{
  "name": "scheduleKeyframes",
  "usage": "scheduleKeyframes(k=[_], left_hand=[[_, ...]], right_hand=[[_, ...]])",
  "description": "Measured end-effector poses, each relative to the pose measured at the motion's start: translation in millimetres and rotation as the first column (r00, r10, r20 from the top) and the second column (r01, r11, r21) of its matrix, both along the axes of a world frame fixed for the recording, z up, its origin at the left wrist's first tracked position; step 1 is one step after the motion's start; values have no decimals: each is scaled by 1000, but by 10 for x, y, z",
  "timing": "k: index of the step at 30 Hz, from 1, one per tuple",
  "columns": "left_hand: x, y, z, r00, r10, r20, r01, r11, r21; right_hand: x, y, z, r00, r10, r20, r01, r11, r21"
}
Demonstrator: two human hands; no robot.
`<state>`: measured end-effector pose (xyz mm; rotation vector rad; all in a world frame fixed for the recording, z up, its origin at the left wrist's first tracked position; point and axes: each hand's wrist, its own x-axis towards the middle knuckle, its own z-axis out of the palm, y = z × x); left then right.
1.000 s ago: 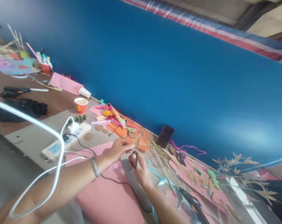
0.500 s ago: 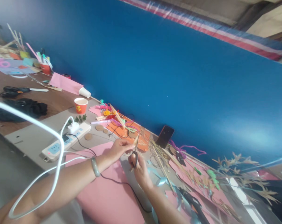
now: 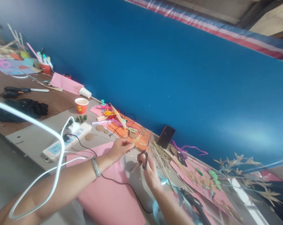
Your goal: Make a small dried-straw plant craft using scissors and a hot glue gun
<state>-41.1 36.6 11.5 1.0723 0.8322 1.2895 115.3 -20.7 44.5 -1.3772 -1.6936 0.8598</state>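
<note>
My left hand (image 3: pixel 121 149), with a jade-coloured bangle (image 3: pixel 96 166) on its wrist, pinches a small pale yellowish leaf-like piece (image 3: pixel 137 139) by its lower end. Just to the right, my right hand (image 3: pixel 149 170) grips dark-handled scissors (image 3: pixel 146 153), fingers in the loops and blades pointing up and away. The scissors stand apart from the pale piece. Below both hands lies a large pink sheet (image 3: pixel 108 187) on the grey table. Behind them is an orange sheet (image 3: pixel 122 132) with wooden discs, cords and straw-like strips.
A white power strip (image 3: pixel 66 142) with a looping white cable (image 3: pixel 59 168) lies left. A paper cup (image 3: pixel 81 106) stands behind it. Dried stalks (image 3: pixel 164 153), a phone (image 3: pixel 166 137) against the blue wall, and a glue gun (image 3: pixel 193 203) are on the right.
My right hand has moved the scissors to the right, away from the pale piece. My left hand stays nearly in place, still pinching it.
</note>
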Motion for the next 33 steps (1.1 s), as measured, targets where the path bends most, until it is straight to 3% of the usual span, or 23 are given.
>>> scheduleKeyframes(k=[6, 9, 12, 15, 19, 22, 26, 33], left_hand=[[9, 28, -82, 999, 18, -41, -16, 999, 42], [-8, 10, -49, 999, -9, -52, 11, 999, 41], [-24, -14, 8, 996, -18, -84, 20, 1000, 18], [-31, -30, 51, 993, 2, -118, -1, 1000, 2], [-41, -13, 46, 989, 38, -144, -36, 999, 15], [-76, 49, 4, 986, 125, -112, -120, 991, 52], [-140, 178, -73, 958, 281, -53, -278, 959, 54], [-157, 272, -135, 944, 328, -34, -327, 944, 42]], right_hand=[[241, -91, 82, 988, 46, 147, -56, 996, 64], [383, -163, 147, 949, 82, 305, -109, 991, 73], [549, -287, 209, 840, 88, 535, -179, 976, 122], [732, -441, 232, 700, 134, 701, -226, 973, 40], [974, -603, 199, 490, 141, 860, -120, 988, -94], [1105, -677, 193, 395, 144, 907, -52, 990, -135], [1158, -749, 243, 351, 137, 926, -12, 990, -142], [1177, -806, 211, 396, 211, 894, 1, 973, -230]])
